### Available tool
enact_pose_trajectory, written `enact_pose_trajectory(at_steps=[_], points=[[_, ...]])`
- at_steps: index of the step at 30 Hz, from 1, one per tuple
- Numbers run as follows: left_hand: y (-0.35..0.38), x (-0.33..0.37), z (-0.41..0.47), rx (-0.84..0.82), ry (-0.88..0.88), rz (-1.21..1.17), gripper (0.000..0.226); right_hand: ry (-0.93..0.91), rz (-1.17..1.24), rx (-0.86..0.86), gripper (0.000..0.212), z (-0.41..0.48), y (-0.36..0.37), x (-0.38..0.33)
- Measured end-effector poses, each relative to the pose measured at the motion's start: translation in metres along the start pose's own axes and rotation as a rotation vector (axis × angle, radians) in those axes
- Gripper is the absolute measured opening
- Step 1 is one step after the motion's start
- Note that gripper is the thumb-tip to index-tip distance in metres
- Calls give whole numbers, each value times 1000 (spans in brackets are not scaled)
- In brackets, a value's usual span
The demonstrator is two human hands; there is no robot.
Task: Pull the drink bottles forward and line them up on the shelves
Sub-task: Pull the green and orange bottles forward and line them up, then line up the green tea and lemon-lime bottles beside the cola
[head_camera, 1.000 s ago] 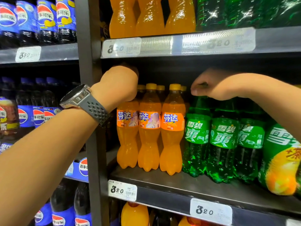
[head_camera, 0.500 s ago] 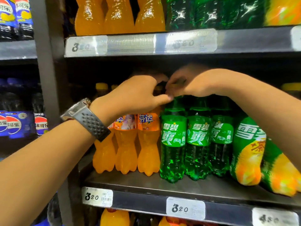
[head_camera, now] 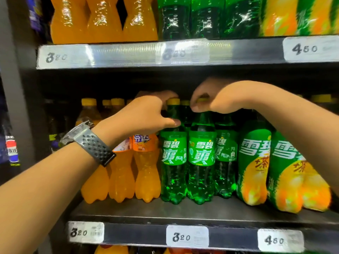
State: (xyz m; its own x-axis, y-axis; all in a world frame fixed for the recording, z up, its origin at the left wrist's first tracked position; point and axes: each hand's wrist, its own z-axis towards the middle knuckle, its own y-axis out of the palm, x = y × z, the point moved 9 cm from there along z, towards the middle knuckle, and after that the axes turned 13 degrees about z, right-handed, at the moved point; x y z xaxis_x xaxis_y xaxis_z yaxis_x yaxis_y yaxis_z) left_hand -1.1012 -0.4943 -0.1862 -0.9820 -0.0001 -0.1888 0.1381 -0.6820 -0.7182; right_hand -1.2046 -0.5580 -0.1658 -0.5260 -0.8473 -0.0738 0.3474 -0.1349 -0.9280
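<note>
Hands work the necks of two green bottles on the middle shelf [head_camera: 183,213] of a drinks rack. The left hand [head_camera: 146,114], a watch [head_camera: 88,138] on its wrist, curls round the neck of the first green bottle [head_camera: 173,162], fingers behind the yellow cap and thumb across the front. The right hand [head_camera: 211,98] comes in from the right edge and pinches the top of the second green bottle [head_camera: 201,162]; its cap is mostly hidden under the fingers, so the exact hold seems to be a fingertip grip and no more can be said.

Both bottles stand upright and touching, close to the shelf's front edge, just right of three orange bottles [head_camera: 146,171] and left of a third green bottle [head_camera: 226,162] that sits slightly further back. More caps show in the dark behind them. Two yellow-and-green bottles [head_camera: 255,169] fill the shelf's right end.

The step in hand looks like drawing the green row forward. The next move likely calls for a short, level pull toward the front edge, stopping flush with the orange bottles, then the same for the third bottle.

The green bottles are clear plastic, full, with waisted bodies and green labels facing out.
</note>
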Motion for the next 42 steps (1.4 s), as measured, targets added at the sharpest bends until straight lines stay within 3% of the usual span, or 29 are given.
enact_pose_trajectory(at_steps=[7, 9, 13, 18, 23, 26, 29, 36, 42], points=[[5, 0, 1, 24, -19, 65, 79, -53, 76, 49, 8, 4, -2, 3], [2, -3, -1, 27, -30, 70, 75, -55, 74, 74, 14, 6, 0, 4], [-24, -38, -9, 118, -126, 181, 45, 18, 2, 74, 31, 3, 2, 11], [-44, -75, -33, 101, -207, 363, 43, 27, -2, 189, 48, -10, -12, -18], [-79, -49, -66, 179, -54, 355, 38, -278, -401, 433, 34, -60, -14, -103], [-116, -27, -71, 247, 10, 147, 30, -418, -299, 469, 31, -76, -22, -136], [-156, -19, -69, 404, 42, 40, 18, -502, -113, 626, 26, -82, -62, -148], [-230, -64, -39, 701, -90, 137, 14, -471, 21, 845, 15, -43, -154, -144], [-267, -110, 10, 708, -201, 305, 27, -338, 19, 953, 30, 11, -213, -144]])
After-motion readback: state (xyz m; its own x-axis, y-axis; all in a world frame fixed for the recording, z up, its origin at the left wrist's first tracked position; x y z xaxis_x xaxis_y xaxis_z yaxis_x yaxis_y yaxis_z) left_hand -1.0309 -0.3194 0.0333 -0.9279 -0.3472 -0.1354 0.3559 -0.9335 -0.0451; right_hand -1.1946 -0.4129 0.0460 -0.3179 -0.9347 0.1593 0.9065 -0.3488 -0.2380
